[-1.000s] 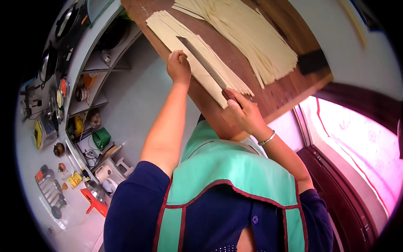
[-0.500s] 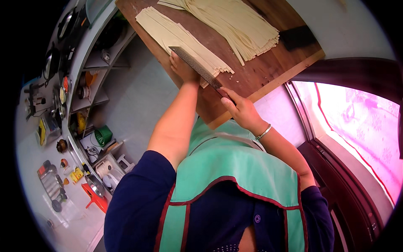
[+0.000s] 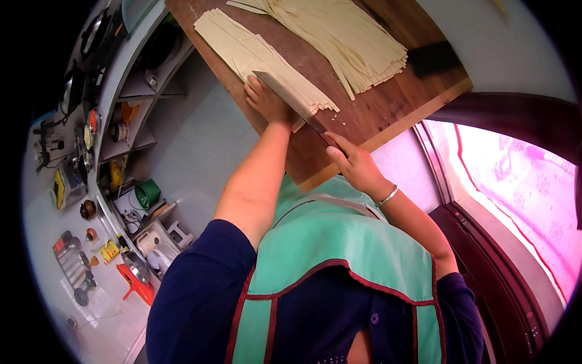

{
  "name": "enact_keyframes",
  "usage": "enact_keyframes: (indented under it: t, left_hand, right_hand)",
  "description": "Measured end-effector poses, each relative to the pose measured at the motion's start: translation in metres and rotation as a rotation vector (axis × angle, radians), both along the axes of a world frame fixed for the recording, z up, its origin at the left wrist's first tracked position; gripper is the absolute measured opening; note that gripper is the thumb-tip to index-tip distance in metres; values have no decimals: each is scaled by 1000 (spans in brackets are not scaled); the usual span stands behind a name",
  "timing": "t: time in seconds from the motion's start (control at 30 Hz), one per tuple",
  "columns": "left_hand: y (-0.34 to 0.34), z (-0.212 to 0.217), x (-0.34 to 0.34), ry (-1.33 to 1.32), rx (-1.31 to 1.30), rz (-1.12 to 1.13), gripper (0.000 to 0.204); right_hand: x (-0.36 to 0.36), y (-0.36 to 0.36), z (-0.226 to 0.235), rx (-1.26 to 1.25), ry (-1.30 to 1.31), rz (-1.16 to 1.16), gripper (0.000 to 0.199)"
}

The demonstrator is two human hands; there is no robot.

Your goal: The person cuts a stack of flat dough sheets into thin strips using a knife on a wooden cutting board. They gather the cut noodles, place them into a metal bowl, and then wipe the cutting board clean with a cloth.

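A long-bladed kitchen knife point(image 3: 291, 102) is in my right hand point(image 3: 359, 167), whose fingers are closed round its handle. Its blade slants up and left across a long folded sheet of dough point(image 3: 242, 48), next to my left hand. Extended over the dough on the blade's near side, my left hand point(image 3: 268, 102) rests with its fingertips close to the blade; part of its underside is hidden. Both lie on a wooden board point(image 3: 376, 115). Farther right on it spreads a broad pile of cut noodles point(image 3: 345, 42) with even strip ends.
A dark flat block point(image 3: 433, 59) sits at the board's right side. Left of me are shelves point(image 3: 136, 103) with pots, a green container point(image 3: 147, 195) and a counter point(image 3: 112, 303) carrying utensils. A bright pink-curtained window point(image 3: 515, 176) is at the right.
The knife and my right hand have shifted slightly right and down. My left hand stays on the dough beside the blade, nearly in place. The noodle pile looks the same.
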State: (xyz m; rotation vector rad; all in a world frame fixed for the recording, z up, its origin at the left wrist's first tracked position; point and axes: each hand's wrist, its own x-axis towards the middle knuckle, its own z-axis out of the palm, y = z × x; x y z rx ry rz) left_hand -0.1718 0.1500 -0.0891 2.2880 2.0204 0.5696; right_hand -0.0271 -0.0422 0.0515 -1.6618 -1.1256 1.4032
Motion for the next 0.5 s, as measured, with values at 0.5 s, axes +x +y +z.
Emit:
enact_keyframes:
  t: [0.5]
  left_hand:
    - [-3, 44, 15, -46, -252, 51, 65]
  right_hand:
    - [-4, 63, -16, 25, 40, 29, 43]
